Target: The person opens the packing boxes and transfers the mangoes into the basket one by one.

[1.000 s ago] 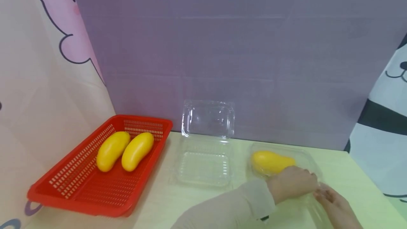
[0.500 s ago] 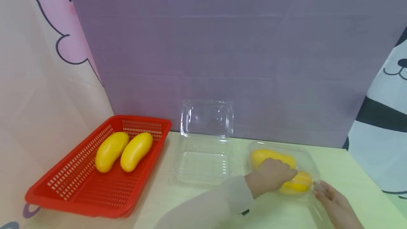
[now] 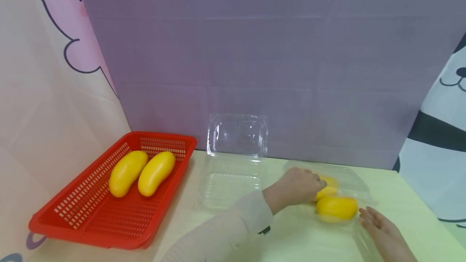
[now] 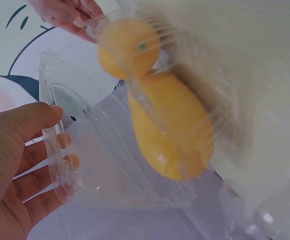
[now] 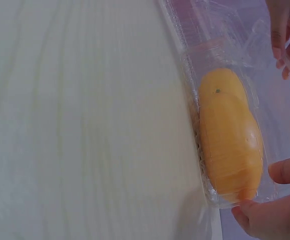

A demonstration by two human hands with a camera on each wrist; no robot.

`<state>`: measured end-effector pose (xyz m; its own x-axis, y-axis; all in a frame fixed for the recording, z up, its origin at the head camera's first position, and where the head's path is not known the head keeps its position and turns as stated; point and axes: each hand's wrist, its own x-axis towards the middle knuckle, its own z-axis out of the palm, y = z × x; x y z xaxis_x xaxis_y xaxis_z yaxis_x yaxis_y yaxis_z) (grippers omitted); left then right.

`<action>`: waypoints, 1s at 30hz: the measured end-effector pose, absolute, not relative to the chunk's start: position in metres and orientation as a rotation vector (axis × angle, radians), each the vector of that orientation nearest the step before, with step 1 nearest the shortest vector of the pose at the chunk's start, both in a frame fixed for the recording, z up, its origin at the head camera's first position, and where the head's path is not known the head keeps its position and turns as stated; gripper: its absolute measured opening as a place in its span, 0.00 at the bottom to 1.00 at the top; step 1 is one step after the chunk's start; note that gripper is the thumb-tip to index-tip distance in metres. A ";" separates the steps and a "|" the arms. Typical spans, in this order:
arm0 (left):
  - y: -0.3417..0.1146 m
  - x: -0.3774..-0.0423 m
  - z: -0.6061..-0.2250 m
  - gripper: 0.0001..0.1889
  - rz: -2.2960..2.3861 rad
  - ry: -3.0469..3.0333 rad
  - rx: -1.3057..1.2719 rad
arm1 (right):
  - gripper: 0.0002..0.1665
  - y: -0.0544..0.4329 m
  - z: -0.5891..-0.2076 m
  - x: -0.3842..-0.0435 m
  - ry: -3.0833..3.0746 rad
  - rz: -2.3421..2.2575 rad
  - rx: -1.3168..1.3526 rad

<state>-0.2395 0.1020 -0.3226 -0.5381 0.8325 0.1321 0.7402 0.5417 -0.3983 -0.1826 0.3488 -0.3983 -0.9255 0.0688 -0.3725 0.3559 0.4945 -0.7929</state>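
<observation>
In the head view, two yellow mangoes (image 3: 337, 208) sit in the clear plastic clamshell box (image 5: 201, 165) at the right of the table. My left hand (image 3: 296, 187) is over its back left part. In the left wrist view, that hand pinches the edge of the clear lid (image 4: 112, 172), thumb on one face and fingers behind; the lid stands tilted, away from the mangoes. At the box's near right corner is my right hand (image 3: 386, 231). Its thumb and finger (image 5: 257, 220) are spread apart, with a fingertip touching the box's end. In the head view, my left hand partly hides the farther mango.
A red perforated basket (image 3: 85, 239) with two more mangoes (image 3: 157, 174) stands at the left. Between it and my hands, a second clear clamshell (image 3: 233, 209) lies with its lid raised against the grey backdrop (image 3: 233, 60). Printed cloth hangs on both sides.
My left hand has moved left and back from the box's right side, uncovering the nearer mango. My right hand stays at the corner, its fingers now looser.
</observation>
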 end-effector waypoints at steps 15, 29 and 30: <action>0.084 -0.252 -0.310 0.14 -0.015 -2.476 -1.176 | 0.53 0.347 -0.399 -0.185 2.434 -1.452 0.318; 0.077 -0.269 -0.311 0.13 -0.349 -2.378 -1.030 | 0.57 0.351 -0.401 -0.186 2.425 -1.415 0.357; 0.077 -0.271 -0.311 0.13 -0.394 -2.376 -1.028 | 0.56 0.351 -0.401 -0.186 2.427 -1.413 0.355</action>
